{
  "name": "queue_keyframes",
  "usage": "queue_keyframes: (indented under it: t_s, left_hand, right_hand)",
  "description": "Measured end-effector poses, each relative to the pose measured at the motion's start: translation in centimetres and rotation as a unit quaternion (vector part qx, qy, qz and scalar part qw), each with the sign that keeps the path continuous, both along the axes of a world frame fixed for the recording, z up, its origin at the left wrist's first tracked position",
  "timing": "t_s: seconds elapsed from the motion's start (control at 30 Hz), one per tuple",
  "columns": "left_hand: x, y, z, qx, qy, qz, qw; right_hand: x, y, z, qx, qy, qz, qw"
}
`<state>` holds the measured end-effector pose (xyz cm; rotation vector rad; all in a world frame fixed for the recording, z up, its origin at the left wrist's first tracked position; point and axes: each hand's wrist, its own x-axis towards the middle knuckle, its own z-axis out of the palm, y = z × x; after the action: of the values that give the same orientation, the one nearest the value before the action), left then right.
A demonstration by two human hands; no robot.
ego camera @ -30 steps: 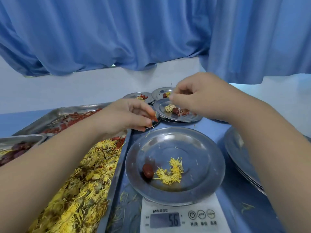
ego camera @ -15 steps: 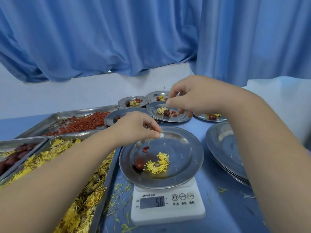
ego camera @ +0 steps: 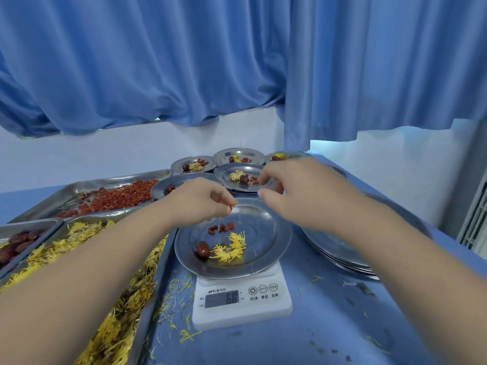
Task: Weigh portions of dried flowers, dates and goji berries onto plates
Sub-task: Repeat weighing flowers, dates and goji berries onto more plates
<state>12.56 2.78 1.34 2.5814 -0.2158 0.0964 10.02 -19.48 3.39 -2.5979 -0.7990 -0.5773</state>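
A steel plate [ego camera: 266, 246] sits on a white scale [ego camera: 241, 299] that reads 6.6. On the plate lie one dark red date [ego camera: 203, 249], yellow dried flowers [ego camera: 232, 247] and a few red goji berries [ego camera: 221, 227]. My left hand [ego camera: 200, 200] hovers over the plate's far left rim, fingertips pinched on goji berries. My right hand [ego camera: 292, 191] hangs over the far right rim, fingers curled and pinched; what it holds is hidden.
Trays at the left hold goji berries [ego camera: 110, 198], dried flowers [ego camera: 79, 262] and dates [ego camera: 15, 243]. Several filled plates [ego camera: 237, 177] stand behind the scale. A stack of bare plates [ego camera: 340, 256] sits at the right. Loose petals litter the blue table [ego camera: 329, 325].
More goji berries have landed on the plate and the reading rose from 5.6 to 6.6. My left hand moved from the trays to over the plate; the right hand dropped closer.
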Motion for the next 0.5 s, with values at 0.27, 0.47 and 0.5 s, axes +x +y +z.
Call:
queue_keyframes:
  t_s: [0.27,0.47,0.5]
  left_hand:
    - [-0.4,-0.8,-0.4,-0.101,0.028,0.057,0.993]
    - [-0.3,-0.8,-0.9,-0.152,0.009,0.097,0.984]
    - [-0.2,-0.8,-1.1,-0.154,-0.001,0.102,0.983]
  right_hand:
    - [-3.4,-2.3,-5.9,0.055,0.031,0.001,0.998]
    - [-4.1,-1.9,-7.2,0.082,0.012,0.013,0.996]
    - [-4.1,-1.8,-7.2,0.085,0.003,0.015,0.996]
